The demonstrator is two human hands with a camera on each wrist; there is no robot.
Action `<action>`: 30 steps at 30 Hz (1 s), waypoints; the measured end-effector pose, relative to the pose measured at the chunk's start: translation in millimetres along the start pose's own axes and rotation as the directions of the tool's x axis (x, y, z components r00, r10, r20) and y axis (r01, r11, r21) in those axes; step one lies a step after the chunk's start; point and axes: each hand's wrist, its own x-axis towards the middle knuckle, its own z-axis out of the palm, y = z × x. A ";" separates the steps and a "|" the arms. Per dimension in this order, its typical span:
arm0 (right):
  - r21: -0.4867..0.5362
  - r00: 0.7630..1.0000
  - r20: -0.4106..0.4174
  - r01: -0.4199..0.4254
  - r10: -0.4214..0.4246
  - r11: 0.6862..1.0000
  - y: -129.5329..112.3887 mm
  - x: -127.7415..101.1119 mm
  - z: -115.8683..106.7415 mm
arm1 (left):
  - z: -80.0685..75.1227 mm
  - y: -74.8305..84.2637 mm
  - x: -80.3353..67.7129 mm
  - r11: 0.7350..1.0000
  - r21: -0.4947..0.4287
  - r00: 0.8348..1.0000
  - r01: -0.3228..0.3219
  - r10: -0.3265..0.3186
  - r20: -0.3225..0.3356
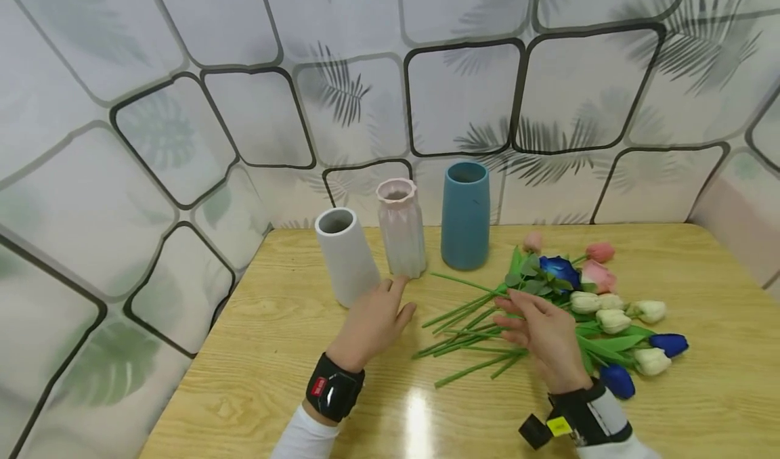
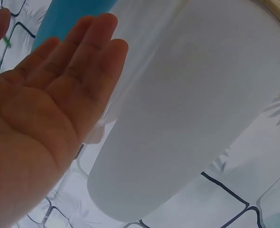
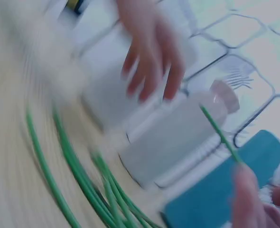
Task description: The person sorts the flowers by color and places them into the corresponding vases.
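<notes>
In the head view my right hand point(image 1: 542, 334) pinches a green flower stem point(image 1: 463, 282) over the pile; I cannot tell which bloom belongs to it. That stem point(image 3: 220, 135) rises from the fingertips in the right wrist view. My left hand point(image 1: 373, 323) has its fingers extended beside the base of the white vase point(image 1: 349, 259), palm free in the left wrist view. Behind the fingertips stands a ribbed vase point(image 1: 402, 235), pale pink at its fluted rim. Below the right hand, blue, white and pink flowers point(image 1: 612, 320) lie with their stems point(image 1: 463, 340) pointing left.
A blue vase point(image 1: 466, 219) stands at the back, right of the ribbed one. All of it is on a wooden table point(image 1: 262, 351), with a patterned cloth backdrop point(image 1: 359, 127) behind and at the sides. A small black block point(image 1: 536, 432) hangs by the right wrist strap.
</notes>
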 end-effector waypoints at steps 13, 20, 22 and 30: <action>0.311 0.961 -0.276 0.079 0.011 0.947 29.8 -5.5 35.9 | 6.2 -1.5 -4.2 0.997 0.054 0.994 0.052 -0.057 0.094; 0.190 0.981 -0.183 0.102 -0.067 0.976 34.9 -2.9 37.4 | 7.8 -3.5 -7.0 0.996 0.024 0.980 0.087 -0.090 0.175; 0.151 0.976 -0.188 0.144 -0.115 0.978 35.8 -3.4 37.9 | 6.5 -4.3 -7.5 0.994 0.009 0.973 0.111 -0.111 0.203; 0.076 0.935 -0.221 0.299 -0.276 0.951 37.0 -4.9 37.6 | -3.2 -15.9 -11.3 0.947 -0.055 0.871 0.315 -0.266 0.412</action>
